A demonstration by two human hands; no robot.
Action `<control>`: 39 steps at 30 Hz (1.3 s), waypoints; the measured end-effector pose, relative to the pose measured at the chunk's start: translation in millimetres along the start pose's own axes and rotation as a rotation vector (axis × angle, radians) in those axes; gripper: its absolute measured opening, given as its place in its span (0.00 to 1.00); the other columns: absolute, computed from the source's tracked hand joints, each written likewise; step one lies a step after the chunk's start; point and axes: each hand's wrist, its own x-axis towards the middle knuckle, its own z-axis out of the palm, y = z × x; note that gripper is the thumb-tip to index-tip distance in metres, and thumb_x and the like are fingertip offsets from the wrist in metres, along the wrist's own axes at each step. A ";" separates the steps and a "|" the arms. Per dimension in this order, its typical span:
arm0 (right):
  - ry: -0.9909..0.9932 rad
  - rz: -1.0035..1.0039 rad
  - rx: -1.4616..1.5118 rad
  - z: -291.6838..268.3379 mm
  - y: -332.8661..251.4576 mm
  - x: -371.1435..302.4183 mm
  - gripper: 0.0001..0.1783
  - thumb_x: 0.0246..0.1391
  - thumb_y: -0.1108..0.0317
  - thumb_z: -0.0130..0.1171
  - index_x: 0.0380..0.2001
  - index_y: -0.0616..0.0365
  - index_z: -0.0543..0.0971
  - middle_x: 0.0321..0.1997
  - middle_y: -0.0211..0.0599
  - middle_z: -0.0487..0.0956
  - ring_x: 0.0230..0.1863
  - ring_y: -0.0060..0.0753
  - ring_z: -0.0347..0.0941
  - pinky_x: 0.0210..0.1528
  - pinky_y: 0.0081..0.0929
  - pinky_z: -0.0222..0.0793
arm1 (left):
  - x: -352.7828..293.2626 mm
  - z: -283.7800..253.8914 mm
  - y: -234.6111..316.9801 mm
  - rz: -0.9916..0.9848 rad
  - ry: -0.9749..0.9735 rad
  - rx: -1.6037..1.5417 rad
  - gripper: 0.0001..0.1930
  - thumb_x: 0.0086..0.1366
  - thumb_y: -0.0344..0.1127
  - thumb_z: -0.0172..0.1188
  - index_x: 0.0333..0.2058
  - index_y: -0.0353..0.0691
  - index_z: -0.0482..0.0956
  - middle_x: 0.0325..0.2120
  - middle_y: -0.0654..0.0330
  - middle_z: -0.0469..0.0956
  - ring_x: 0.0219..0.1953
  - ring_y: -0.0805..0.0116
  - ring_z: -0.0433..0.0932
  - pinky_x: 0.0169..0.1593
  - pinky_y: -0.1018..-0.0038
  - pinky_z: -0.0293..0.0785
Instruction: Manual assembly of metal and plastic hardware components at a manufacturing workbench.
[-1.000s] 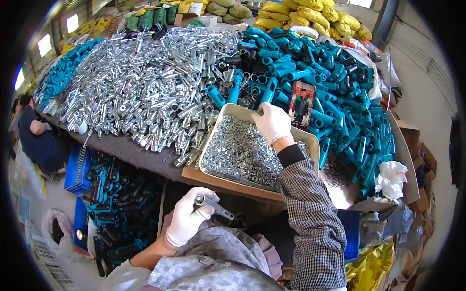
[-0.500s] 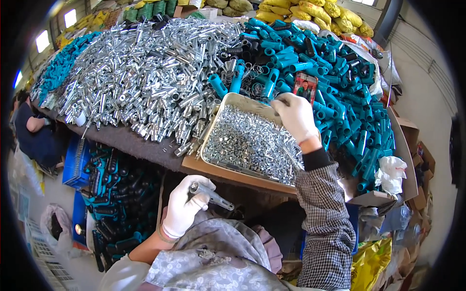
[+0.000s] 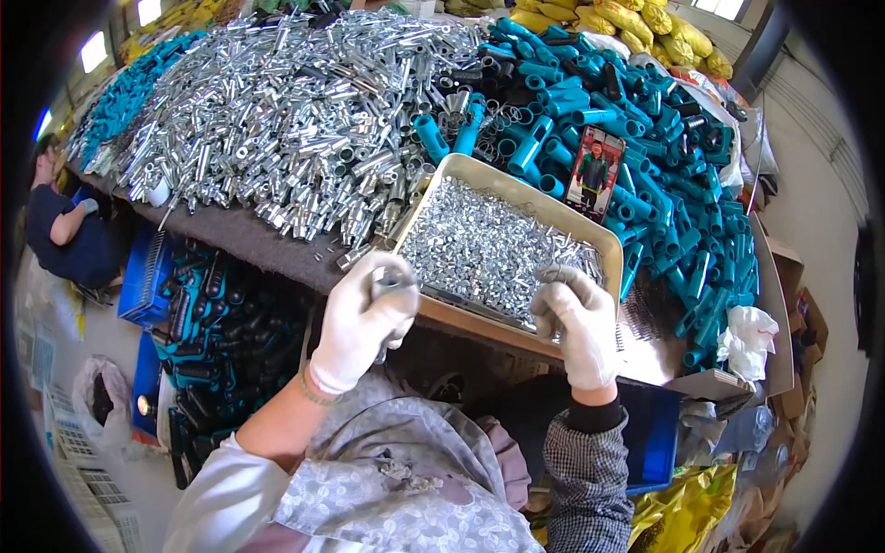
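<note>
My left hand, in a white glove, is closed around a silver metal tube, with one end showing at the thumb. To its right, my gloved right hand hovers over the near right corner of a cream tray. Its thumb and fingers are pinched together. A thin dark curved piece seems to show at the fingertips, too blurred to name. The tray holds a layer of small silver metal parts.
Behind the tray lie heaps of silver metal tubes and teal tubular housings. A phone leans against the housings. Teal-and-black handles fill the lower left near a blue crate. Another person sits far left.
My right hand has come down and nearer from the phone's side to the tray's near corner. My left hand has risen with the tube toward the tray. The view has shifted slightly.
</note>
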 end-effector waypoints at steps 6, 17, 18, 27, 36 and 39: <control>-0.083 0.054 0.148 4.3 9.4 -21.8 0.12 0.62 0.69 0.53 0.45 0.64 0.78 0.27 0.34 0.80 0.20 0.17 0.70 0.22 0.15 0.62 | 45.7 28.5 -3.9 0.315 -0.197 0.511 0.34 0.55 0.22 0.70 0.61 0.38 0.69 0.40 0.58 0.80 0.32 0.82 0.74 0.35 0.83 0.74; -0.121 0.196 0.320 16.0 41.7 -61.6 0.10 0.61 0.71 0.54 0.42 0.66 0.77 0.25 0.31 0.75 0.20 0.18 0.66 0.24 0.16 0.61 | 12.9 36.5 -4.0 0.239 -0.171 0.644 0.15 0.57 0.32 0.72 0.42 0.38 0.82 0.23 0.62 0.80 0.25 0.79 0.76 0.31 0.76 0.74; -0.103 0.173 0.247 20.9 40.9 -66.4 0.10 0.61 0.72 0.54 0.43 0.66 0.78 0.25 0.29 0.75 0.22 0.16 0.66 0.25 0.15 0.62 | 13.8 39.7 3.2 0.235 -0.177 0.644 0.15 0.57 0.32 0.72 0.42 0.38 0.82 0.23 0.62 0.80 0.25 0.79 0.76 0.31 0.76 0.74; -0.051 0.069 0.112 24.7 37.9 -73.6 0.16 0.60 0.77 0.55 0.51 0.68 0.76 0.38 0.35 0.82 0.33 0.18 0.76 0.38 0.17 0.74 | 36.9 34.4 27.4 0.534 -0.059 1.132 0.12 0.56 0.39 0.71 0.38 0.46 0.82 0.20 0.59 0.78 0.22 0.62 0.79 0.28 0.69 0.75; -0.053 0.173 -0.104 43.7 75.6 -88.0 0.19 0.55 0.75 0.61 0.51 0.67 0.78 0.36 0.32 0.82 0.35 0.17 0.76 0.39 0.18 0.74 | 24.7 23.8 21.5 0.229 -0.042 0.186 0.29 0.72 0.38 0.55 0.67 0.38 0.57 0.40 0.60 0.76 0.24 0.81 0.72 0.24 0.85 0.69; -0.139 0.012 -0.217 54.6 94.1 -91.3 0.19 0.55 0.72 0.64 0.51 0.63 0.80 0.40 0.39 0.84 0.36 0.23 0.79 0.43 0.22 0.76 | 15.7 40.1 20.4 0.213 0.106 -0.068 0.25 0.75 0.37 0.49 0.67 0.38 0.60 0.40 0.59 0.73 0.30 0.77 0.74 0.28 0.82 0.73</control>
